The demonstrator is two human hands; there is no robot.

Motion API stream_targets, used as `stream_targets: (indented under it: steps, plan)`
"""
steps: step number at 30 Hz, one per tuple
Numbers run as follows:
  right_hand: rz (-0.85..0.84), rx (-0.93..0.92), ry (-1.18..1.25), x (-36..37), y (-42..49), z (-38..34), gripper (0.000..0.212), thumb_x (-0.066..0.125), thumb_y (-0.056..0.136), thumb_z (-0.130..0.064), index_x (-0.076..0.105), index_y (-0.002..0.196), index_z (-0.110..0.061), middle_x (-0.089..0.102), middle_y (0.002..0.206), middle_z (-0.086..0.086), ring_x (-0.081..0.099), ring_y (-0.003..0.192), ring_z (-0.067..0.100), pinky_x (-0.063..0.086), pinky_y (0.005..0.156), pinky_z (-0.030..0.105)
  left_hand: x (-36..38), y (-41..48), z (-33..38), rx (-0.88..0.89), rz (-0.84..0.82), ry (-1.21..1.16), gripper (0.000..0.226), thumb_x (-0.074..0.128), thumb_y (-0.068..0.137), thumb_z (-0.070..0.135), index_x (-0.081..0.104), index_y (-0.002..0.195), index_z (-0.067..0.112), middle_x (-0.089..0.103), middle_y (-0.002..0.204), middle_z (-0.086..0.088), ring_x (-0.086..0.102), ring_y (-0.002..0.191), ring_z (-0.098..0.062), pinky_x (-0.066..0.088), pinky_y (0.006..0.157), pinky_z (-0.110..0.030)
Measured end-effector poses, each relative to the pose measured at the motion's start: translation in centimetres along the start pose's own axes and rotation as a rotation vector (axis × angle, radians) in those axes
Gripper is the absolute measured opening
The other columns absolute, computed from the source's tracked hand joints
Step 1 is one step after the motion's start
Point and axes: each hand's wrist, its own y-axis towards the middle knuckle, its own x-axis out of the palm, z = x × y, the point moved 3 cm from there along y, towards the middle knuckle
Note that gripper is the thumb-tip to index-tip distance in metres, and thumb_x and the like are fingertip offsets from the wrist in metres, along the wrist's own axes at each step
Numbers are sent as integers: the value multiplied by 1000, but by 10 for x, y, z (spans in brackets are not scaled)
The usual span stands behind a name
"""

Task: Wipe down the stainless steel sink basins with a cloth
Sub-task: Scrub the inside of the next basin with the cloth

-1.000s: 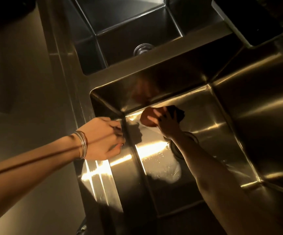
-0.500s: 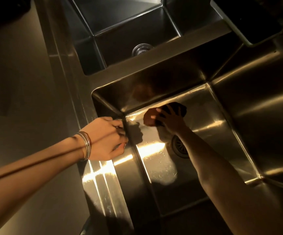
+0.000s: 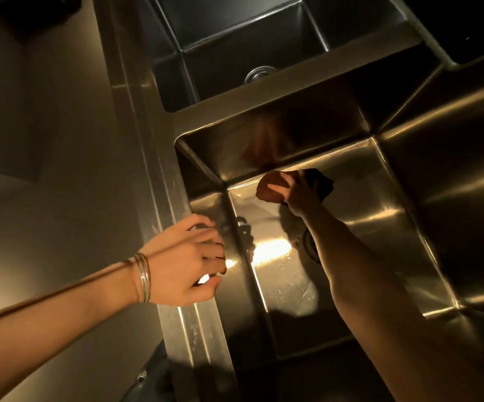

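Down in the near basin, seen from the head camera, the cloth lies at the far left corner of the floor, right where the floor meets the far wall. It is a crumpled wad, rust-coloured at its left end and dark at its right, with its long axis running along that far seam. The right hand lies on top of it, fingers spread and fairly straight, pressing rather than clutching; the forearm reaches in from the near right and covers part of the drain. The left hand, wearing bangles, rests on the left rim with loosely bent fingers and holds nothing I can make out; it looks like a brace. The right hand is therefore the working one. With walls closing the corner to the far side and the left, open room lies toward the right wall and back toward the person, over the sunlit, speckled patch of floor. The far basin, beyond the divider, probably comes later.
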Motion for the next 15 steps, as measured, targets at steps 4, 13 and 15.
stream_targets:
  steps: [4,13,15]
  plan:
    - [-152,30,-98,6,11,-38,55,34,101,-32,9,148,-43,-7,160,-3,-10,143,44,-1,110,69,-1,3,0,-3,12,7,25,47,82,36,68,71,27,63,72,12,57,75,-14,34,95,-31]
    - [-189,-9,161,9,-14,-47,48,27,100,-49,15,146,-48,1,160,-9,-6,145,39,1,110,70,-1,3,-1,0,18,35,24,48,82,35,66,68,26,61,70,11,53,73,-16,39,87,-32]
    - [-201,124,217,12,-15,-75,48,28,100,-50,15,146,-48,-3,161,-5,-8,144,43,-1,107,73,2,3,-1,0,25,33,25,47,82,35,65,68,27,61,70,11,52,72,-15,39,86,-32]
